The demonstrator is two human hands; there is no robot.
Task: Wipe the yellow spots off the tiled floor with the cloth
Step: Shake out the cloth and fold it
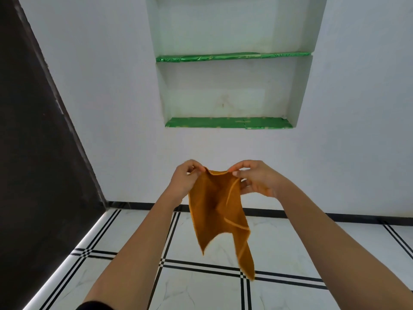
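Note:
An orange-brown cloth (219, 211) hangs in the air in front of me, held up by its top edge. My left hand (185, 180) pinches the cloth's upper left corner. My right hand (257, 177) pinches the upper right part of that edge. The cloth's lower corners dangle freely above the white tiled floor (201, 291), which has black double lines between the tiles. No yellow spots show on the part of the floor that I can see.
A white wall (125, 108) stands ahead with a recessed niche holding two green-lined shelves (230, 123). A dark panel (33, 153) runs along the left side. A black skirting strip (335, 217) marks the wall's foot.

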